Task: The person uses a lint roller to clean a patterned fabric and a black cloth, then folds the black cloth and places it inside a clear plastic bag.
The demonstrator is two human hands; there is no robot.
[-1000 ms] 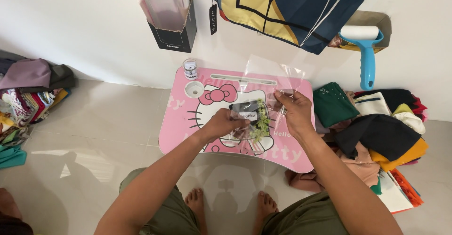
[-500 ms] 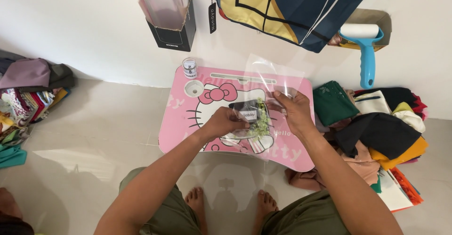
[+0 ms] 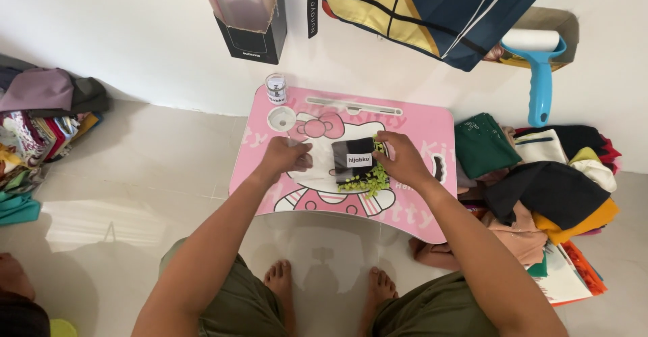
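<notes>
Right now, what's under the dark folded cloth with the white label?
Under the dark folded cloth, green-patterned fabric sticks out along its lower and right edges, lying on the pink cartoon-cat lap table. How far the green fabric extends underneath is covered.

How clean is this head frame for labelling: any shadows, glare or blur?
Head view: soft daylight; a dark shadow of the person falls on the floor tiles; mild sheen on the pink table; both hands, left and right, look sharp.

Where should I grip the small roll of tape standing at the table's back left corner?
Take the tape roll by its round sides, coming straight down from above. It stands upright and alone beside the cup recess, and both the left hand and right hand are busy at the folded dark cloth.
</notes>
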